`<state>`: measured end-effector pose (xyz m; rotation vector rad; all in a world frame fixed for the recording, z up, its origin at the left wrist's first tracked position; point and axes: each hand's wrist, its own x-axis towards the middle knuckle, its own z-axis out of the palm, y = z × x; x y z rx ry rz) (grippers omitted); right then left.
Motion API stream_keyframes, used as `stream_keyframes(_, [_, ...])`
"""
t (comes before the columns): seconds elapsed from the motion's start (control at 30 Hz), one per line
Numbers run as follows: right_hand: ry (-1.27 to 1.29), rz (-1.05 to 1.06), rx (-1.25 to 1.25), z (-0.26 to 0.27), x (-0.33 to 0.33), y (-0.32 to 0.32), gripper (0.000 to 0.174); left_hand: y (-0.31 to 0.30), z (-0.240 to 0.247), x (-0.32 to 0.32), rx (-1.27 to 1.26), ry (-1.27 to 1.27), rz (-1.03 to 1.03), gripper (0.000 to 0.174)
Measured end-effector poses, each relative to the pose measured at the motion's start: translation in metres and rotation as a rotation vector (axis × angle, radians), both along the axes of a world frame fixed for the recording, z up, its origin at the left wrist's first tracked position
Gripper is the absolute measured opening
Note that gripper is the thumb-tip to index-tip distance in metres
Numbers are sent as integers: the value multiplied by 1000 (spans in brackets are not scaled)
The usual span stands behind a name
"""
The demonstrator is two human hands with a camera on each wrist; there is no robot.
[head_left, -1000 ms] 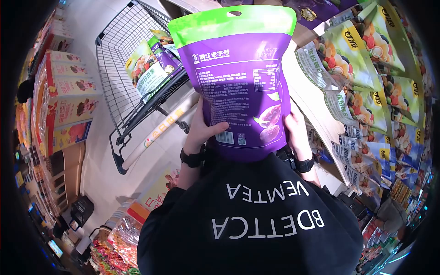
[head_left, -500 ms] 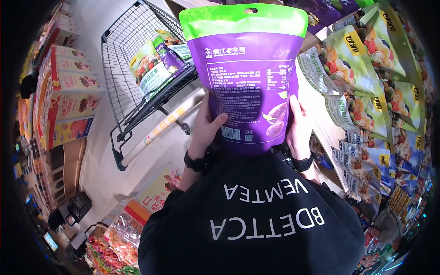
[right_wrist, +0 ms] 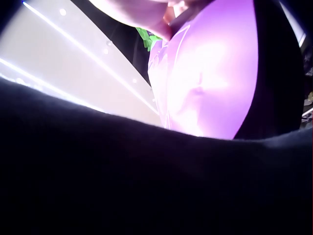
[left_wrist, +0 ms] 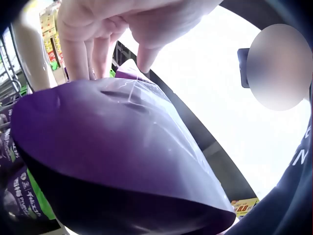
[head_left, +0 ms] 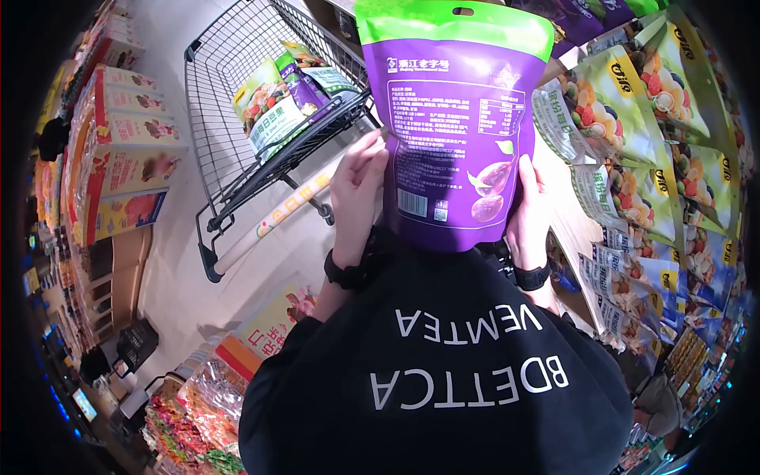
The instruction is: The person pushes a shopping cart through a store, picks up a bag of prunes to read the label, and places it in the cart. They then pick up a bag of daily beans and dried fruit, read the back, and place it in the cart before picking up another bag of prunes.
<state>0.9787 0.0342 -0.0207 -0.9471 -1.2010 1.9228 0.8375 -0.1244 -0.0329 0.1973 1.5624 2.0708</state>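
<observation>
A large purple bag of prunes (head_left: 455,142) with a green top band stands upright before my chest, its printed back towards me. My right hand (head_left: 529,210) grips its right edge, thumb along the front and the other fingers hidden behind. At the left edge my left hand (head_left: 360,194) has its fingers bent, with the fingertips pinching the bag's side. The left wrist view shows the bag's bulging base (left_wrist: 112,142) below these fingers. In the right wrist view a dark sleeve (right_wrist: 146,181) covers much of the picture, and the bag's side (right_wrist: 210,73) is glaringly bright.
A shopping cart (head_left: 207,142) at the front left carries several snack bags (head_left: 273,111). On the right, a shelf bears rows of green and blue fruit and nut bags (head_left: 602,103). Stacked cartons (head_left: 131,150) line the left, and wrapped sweets (head_left: 186,419) lie at the lower left.
The bag has shifted right and slightly up in the head view. My left thumb has come off the bag's front, and that hand has slid to the side edge. The right hand keeps its hold.
</observation>
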Motion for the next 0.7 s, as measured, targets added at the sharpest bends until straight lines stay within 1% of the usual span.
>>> stream_keyframes(0.1, [-1, -6, -12, -5, 2, 1, 22, -2, -3, 1, -72, 25, -20, 28])
stream_keyframes(0.23, [-6, 28, -12, -1, 1, 0, 22, -3, -9, -2, -61, -24, 26, 24])
stream_keyframes(0.3, [-27, -7, -13, 1, -1, -3, 24, -5, -12, -4, 25, -66, 17, 18])
stream_keyframes(0.33, [-28, -5, -13, 0, -1, -3, 24, -6, -11, -5, 25, -66, 19, 18])
stream_keyframes(0.4, [-31, 7, -37, -2, 1, -3, 24, -9, -8, -6, 62, -21, -72, 11])
stream_keyframes(0.5, [-33, 7, -21, 1, 2, -5, 24, -12, 2, -8, 78, -84, -65, 9])
stream_keyframes(0.63, [-7, 9, -29, 2, 2, -7, 25, -15, 3, -7, 96, -118, -73, 8])
stream_keyframes(0.7, [-15, 16, 1, 1, 3, -8, 25, -16, 4, -4, 99, -131, -46, 9])
